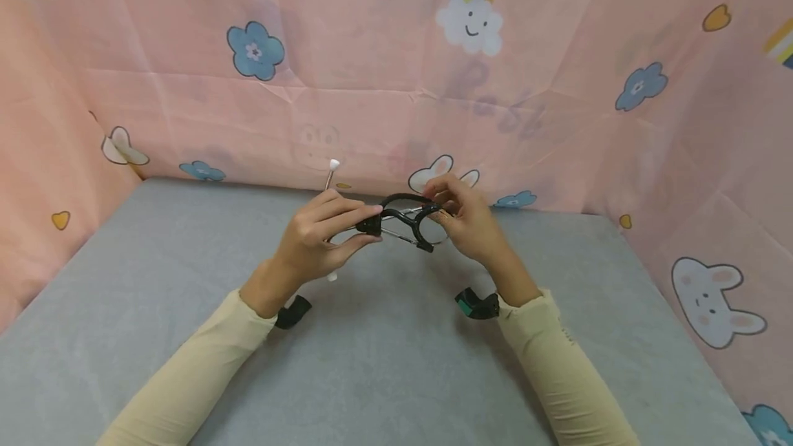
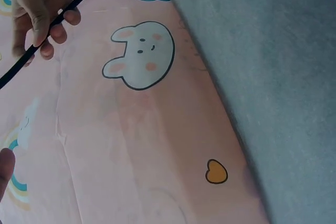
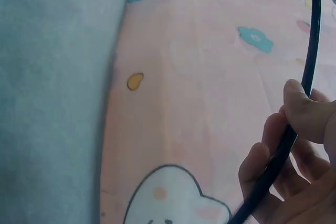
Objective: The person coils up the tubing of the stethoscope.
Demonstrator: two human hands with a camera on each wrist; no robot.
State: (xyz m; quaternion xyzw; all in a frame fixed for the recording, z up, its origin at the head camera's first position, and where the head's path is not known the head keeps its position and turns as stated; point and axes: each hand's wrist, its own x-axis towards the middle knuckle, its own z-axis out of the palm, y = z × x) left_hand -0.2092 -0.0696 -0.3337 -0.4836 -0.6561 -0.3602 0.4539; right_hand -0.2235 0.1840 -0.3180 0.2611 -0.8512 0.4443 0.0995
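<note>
Pink cloth [image 1: 396, 81] hangs behind; left fingers [image 1: 352, 219] pinch a black frame [image 1: 371, 225], right fingers [image 3: 256, 163] a black band [image 3: 310, 66].

Black frame with metal rods [image 1: 414, 224], hand-held.
Left hand [image 1: 316, 232] grips one end, right hand [image 1: 469, 224] the other; grey table [image 1: 384, 370] below, patterned pink cloth [image 1: 557, 33] behind.
</note>
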